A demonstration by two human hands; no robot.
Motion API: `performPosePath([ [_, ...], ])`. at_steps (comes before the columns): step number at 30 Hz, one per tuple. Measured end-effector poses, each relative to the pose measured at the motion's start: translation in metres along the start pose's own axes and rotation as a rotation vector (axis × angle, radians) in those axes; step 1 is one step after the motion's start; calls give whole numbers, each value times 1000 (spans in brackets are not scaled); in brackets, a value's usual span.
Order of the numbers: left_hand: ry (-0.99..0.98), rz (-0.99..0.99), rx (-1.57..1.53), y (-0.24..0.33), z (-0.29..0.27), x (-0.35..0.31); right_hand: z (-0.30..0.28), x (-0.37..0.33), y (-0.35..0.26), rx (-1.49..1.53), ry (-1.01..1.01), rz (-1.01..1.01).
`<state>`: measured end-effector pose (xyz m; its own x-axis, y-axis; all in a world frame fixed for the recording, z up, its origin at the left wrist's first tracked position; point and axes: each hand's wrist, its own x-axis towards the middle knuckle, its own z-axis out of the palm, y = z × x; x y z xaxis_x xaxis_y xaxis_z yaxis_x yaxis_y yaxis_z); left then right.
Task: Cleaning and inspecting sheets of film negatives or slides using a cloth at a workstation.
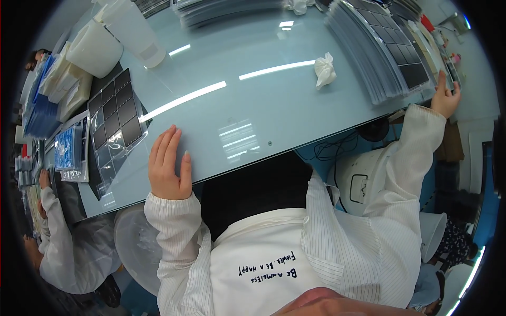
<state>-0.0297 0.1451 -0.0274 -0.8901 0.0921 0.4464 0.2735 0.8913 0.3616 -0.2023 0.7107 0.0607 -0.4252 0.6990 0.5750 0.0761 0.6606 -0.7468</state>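
My left hand (pixel 169 167) rests flat near the front edge of the glass-topped table (pixel 211 126), its fingers stretched out and nothing in it. To its left lies a clear plastic sheet with rows of black squares (pixel 113 118). Far to the right, my right hand (pixel 446 100) is held out by the near end of a tall stack of clear plastic trays (pixel 363 58), with fingers apart and nothing seen in them. Black square pieces (pixel 414 75) fill the top tray of that stack. I cannot tell whether this hand touches anything.
A crumpled white tissue (pixel 325 71) lies left of the tray stack. At the back left stand a translucent jug (pixel 134 34) and a white roll (pixel 95 50). Blue packets (pixel 68 147) sit at the left edge. A white bin (pixel 363 179) stands below; a co-worker's sleeve (pixel 74 253) shows at left.
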Motion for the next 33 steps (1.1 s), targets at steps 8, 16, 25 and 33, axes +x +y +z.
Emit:
performPosePath([
  [8,12,11,44,-2,1,-1,41,-95,-152,254,-494,-546],
  [16,40,-25,6,-1,0,-1,191,-145,-247,-78,-916,-957],
  [25,82,-23,-35,-1,1,2,303,-157,-208,-73,-753,-1232],
  [33,113,-16,-29,-4,5,0,292,-134,-195,220,-574,-1450],
])
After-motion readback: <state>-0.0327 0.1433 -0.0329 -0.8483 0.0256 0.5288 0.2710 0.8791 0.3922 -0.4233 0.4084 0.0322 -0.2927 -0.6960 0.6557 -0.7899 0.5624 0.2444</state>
